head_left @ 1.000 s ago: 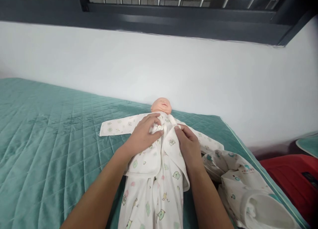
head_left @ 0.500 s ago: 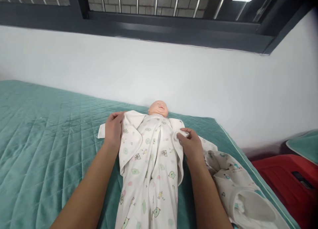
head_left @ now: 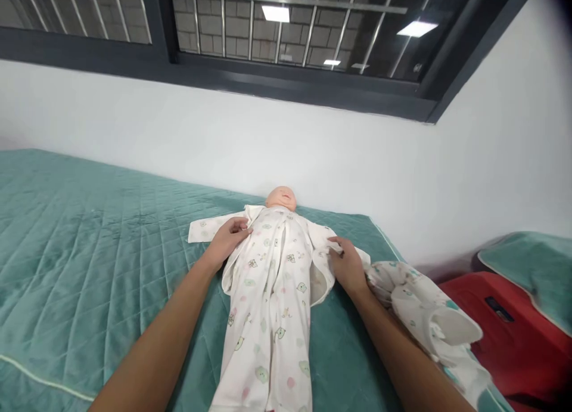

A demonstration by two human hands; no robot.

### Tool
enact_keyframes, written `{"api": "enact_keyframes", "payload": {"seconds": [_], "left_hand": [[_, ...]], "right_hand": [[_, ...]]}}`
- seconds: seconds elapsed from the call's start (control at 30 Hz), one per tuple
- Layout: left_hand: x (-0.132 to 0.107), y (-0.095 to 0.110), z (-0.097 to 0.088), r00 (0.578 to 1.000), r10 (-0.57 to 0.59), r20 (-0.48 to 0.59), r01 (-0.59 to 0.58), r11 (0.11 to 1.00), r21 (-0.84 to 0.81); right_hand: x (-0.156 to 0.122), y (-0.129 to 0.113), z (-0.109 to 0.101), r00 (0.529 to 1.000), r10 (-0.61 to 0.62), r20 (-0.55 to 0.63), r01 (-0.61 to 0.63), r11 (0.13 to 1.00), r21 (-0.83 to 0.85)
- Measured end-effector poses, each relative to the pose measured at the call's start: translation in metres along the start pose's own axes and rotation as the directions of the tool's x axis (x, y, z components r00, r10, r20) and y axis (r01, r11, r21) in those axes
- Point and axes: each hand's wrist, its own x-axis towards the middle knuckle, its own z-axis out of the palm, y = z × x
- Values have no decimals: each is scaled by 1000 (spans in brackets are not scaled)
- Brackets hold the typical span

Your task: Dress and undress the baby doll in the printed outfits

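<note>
A baby doll (head_left: 281,198) lies on its back, dressed in white printed baby trousers (head_left: 268,316) drawn up to its neck. Under and beside it is a white baby jacket (head_left: 214,226), its sleeves spread to both sides. At the doll's left-hand side in the picture, my left hand (head_left: 229,240) rests against the cloth, thumb and forefinger apart. My right hand (head_left: 348,266) pinches the jacket near the other sleeve, thumb and forefinger closed on the cloth. The doll's arms and legs are hidden by the clothes.
A bunched white printed cloth (head_left: 415,301) lies beside my right forearm. The green quilted cover (head_left: 111,251) meets a white wall (head_left: 179,138) behind the doll, below a dark-framed window (head_left: 268,78). To the right stands a red plastic object (head_left: 504,334) with green fabric (head_left: 531,263) by it.
My left hand has moved right, letting go of the jacket's front flap, which is folded back. The left sleeve is now in full sight. My right hand stays at the jacket. The view has tilted up.
</note>
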Motion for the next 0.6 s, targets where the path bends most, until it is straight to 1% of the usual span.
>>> {"api": "enact_keyframes", "payload": {"seconds": [0.07,0.13,0.17,0.2,0.23,0.27,0.33,0.37,0.4,0.5,0.6], "left_hand": [[-4,1,-1,996,47,-73,-42,996,73],[-7,2,-1,981,100,-167,-76,987,143],[-7,2,-1,971,133,-199,-96,978,183],[-6,2,0,961,181,-209,-128,962,242],[-4,1,1,949,246,-196,-176,932,318],[0,1,2,934,321,-159,-235,883,407],[11,-1,4,892,449,-46,-345,745,571],[18,-1,5,878,478,14,-382,682,624],[24,-2,6,875,481,64,-399,640,657],[41,-2,7,902,398,166,-387,577,720],[50,-2,5,919,332,215,-365,506,782]], "right_hand": [[0,7,-12,998,-10,-64,7,999,-43],[-3,7,-17,991,-43,-126,34,996,-77],[-6,4,-17,985,-83,-153,69,994,-90],[-9,0,-15,975,-137,-174,121,987,-102],[-11,-7,-11,962,-200,-186,181,977,-114],[-13,-15,-6,946,-263,-190,242,962,-126],[-13,-32,7,922,-351,-165,329,933,-147],[-10,-40,14,925,-361,-122,341,927,-153],[-5,-46,22,934,-351,-69,337,928,-158],[15,-52,45,964,-257,71,266,947,-178],[33,-44,58,976,-178,124,204,948,-246]]}}
